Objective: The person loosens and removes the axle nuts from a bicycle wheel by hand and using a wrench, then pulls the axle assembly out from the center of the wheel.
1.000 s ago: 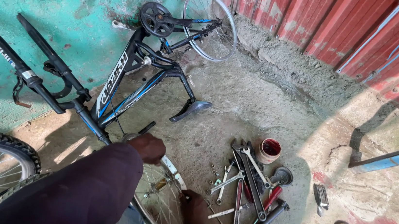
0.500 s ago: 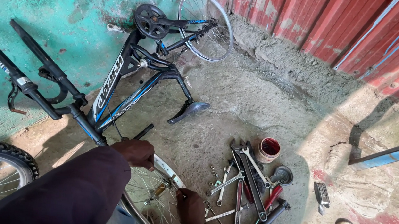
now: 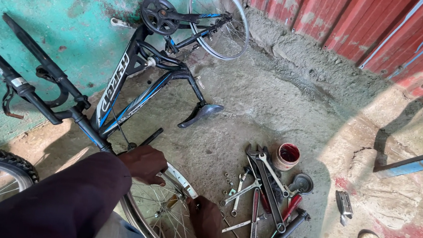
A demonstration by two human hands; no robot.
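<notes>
Concrete floor (image 3: 296,101) by teal wall, upturned bicycle (image 3: 137,81) behind. Small red-stained pot (image 3: 287,156) beside scattered wrenches (image 3: 259,191). Left hand (image 3: 144,163) curled tight over bare wheel rim (image 3: 180,179); right hand (image 3: 205,218) gripping rim lower down, fingers hidden, at bottom centre.

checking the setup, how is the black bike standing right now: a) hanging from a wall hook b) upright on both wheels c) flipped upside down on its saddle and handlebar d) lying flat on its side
c: the bike frame is inverted, with its saddle down on the concrete floor and the crank and rear wheel up in the air.
</notes>
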